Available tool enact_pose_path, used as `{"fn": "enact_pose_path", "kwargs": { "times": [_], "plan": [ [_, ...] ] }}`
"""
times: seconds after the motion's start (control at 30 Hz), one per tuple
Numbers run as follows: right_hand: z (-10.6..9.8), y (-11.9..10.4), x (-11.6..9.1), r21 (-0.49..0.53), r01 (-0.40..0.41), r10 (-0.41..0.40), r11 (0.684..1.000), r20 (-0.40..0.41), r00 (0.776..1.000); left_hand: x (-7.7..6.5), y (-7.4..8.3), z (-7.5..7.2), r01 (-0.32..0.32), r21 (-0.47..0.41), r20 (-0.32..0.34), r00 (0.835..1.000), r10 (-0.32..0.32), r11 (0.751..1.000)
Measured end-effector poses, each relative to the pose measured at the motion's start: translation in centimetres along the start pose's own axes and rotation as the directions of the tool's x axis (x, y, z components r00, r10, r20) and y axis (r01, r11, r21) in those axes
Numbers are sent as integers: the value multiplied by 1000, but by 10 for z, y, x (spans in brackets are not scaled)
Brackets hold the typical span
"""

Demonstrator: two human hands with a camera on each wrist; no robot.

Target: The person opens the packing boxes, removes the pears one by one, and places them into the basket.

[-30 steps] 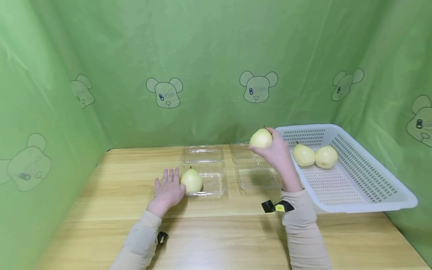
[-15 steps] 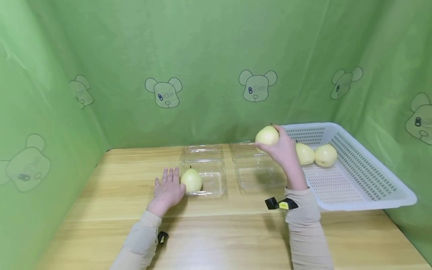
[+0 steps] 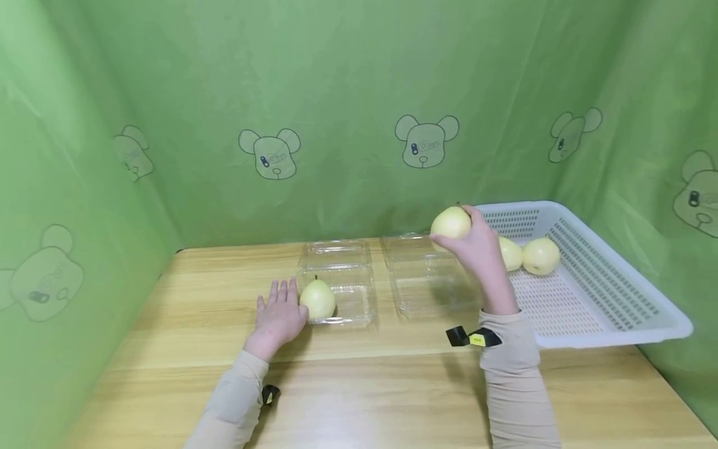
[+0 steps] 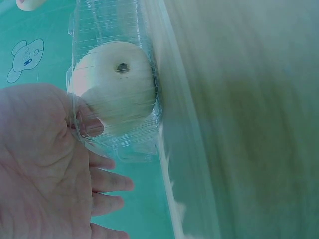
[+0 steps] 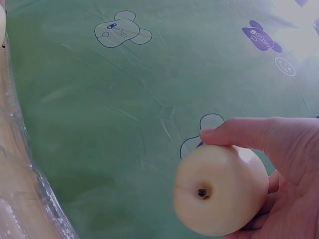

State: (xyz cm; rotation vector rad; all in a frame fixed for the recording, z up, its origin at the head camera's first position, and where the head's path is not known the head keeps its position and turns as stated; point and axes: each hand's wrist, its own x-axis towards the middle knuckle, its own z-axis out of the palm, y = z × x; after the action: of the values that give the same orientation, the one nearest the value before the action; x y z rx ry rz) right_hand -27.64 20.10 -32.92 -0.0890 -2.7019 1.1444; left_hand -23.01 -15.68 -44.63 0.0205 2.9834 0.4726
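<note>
The right hand point(image 3: 481, 249) grips a pale yellow-green pear point(image 3: 451, 226), thumb on one side and fingers curled round the other, and holds it up off the wooden table point(image 3: 348, 399). In the head view this pear overlaps the back right part of the right-hand clear container point(image 3: 421, 293), beside the white basket point(image 3: 606, 277). The right wrist view shows a dark, round hollow in the end of the gripped pear. The left hand point(image 3: 280, 318) lies at the left side of the left-hand clear container point(image 3: 354, 304), its four fingers straight and its thumb at the container's wall; the left wrist view shows the thumb tip through the clear plastic, close to the pear inside, though whether it touches that fruit cannot be told. The seated pear point(image 3: 318, 300) stands stem up in the left part of that container. Both containers lie open, lids folded back. In the basket, two more pears point(image 3: 541, 255) sit side by side toward the back, one partly hidden by the right hand. Green cloth point(image 3: 348, 75) printed with bear heads surrounds the table.
</note>
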Motion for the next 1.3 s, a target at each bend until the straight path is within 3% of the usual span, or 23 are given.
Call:
{"fn": "enact_pose_path", "kwargs": {
  "times": [1.3],
  "plan": [
    [-46, 16, 10, -145, 59, -65, 988, -36, 997, -1, 0, 1, -9, -6, -10, 1000, 9, 1000]
  ]
}}
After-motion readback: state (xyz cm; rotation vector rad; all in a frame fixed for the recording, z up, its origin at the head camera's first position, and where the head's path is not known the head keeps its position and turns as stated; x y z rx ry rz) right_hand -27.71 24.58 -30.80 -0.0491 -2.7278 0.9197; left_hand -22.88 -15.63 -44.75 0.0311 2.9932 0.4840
